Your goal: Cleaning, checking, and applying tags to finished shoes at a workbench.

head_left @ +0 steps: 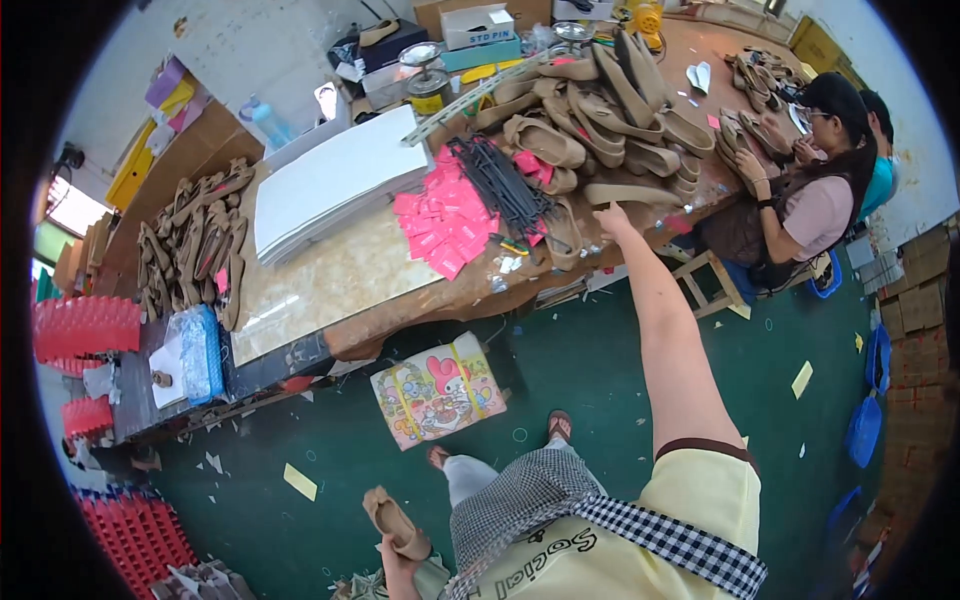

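My right hand (612, 218) is stretched out to the near edge of the worktable (330, 280). Its fingers are apart and hold nothing, right beside a tan flat shoe (565, 235) and just below the big pile of tan shoes (600, 110). Low in the view, my left hand (398, 562) grips another tan flat shoe (393, 522) by my side, above the green floor. Most of that hand is hidden behind the shoe.
On the table lie a stack of white sheets (330, 180), pink tags (440, 222) and a bundle of black strips (497, 180). Two people (815, 200) sit at the right end, with a wooden stool (712, 282) beside them. A cartoon-printed cushion (440, 390) rests under the table, with red racks (85, 325) at left.
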The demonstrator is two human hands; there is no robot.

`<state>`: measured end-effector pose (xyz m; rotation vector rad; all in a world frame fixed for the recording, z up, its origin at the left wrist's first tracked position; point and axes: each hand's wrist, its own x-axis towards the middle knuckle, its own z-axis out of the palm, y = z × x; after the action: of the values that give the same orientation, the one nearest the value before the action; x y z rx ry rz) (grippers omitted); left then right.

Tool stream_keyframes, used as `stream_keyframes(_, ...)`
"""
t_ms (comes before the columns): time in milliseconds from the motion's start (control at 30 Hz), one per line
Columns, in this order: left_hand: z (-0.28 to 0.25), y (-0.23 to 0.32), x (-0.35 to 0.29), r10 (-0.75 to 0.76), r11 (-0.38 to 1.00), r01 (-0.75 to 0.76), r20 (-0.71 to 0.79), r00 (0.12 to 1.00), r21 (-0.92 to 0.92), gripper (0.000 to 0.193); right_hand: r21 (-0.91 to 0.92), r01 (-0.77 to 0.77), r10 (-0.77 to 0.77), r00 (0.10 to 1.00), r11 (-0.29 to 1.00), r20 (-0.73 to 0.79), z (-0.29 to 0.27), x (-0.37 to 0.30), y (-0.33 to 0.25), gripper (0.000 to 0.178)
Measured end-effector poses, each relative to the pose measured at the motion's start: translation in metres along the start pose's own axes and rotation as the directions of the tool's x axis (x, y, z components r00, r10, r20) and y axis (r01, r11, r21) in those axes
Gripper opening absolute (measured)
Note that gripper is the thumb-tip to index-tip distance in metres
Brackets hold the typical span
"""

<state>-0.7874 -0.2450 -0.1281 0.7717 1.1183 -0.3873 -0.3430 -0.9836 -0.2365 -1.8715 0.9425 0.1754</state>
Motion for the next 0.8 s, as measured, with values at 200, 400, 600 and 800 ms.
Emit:
stream_keyframes(200,-0.068,0.059,0.042,0.139,0.990,-0.142,-0.139,0.981,-0.010,0.049,-0.197,0.213,-0.251,0.949,0.957,-0.192,0.005,0.002,0.055,0.068)
stream_keyframes(400,0.038,0.243,0.123,0.430,0.821,-0.417,0.059,0.901,0.389,0.052,-0.227,0.196,-0.287,0.814,0.954,-0.505,0.135,-0.177,0.083,0.026)
stream_keyframes(600,0.218,0.383,0.239,0.430,0.807,-0.531,0.358,0.829,0.259,0.049,-0.478,0.434,0.029,0.717,0.764,0.697,0.366,-0.402,0.075,0.046)
stream_keyframes(800,0.132,0.335,0.252,0.166,-0.268,-0.610,0.659,0.733,0.746,0.049,-0.583,0.319,0.240,0.689,0.748,0.684,0.475,-0.509,0.059,0.057)
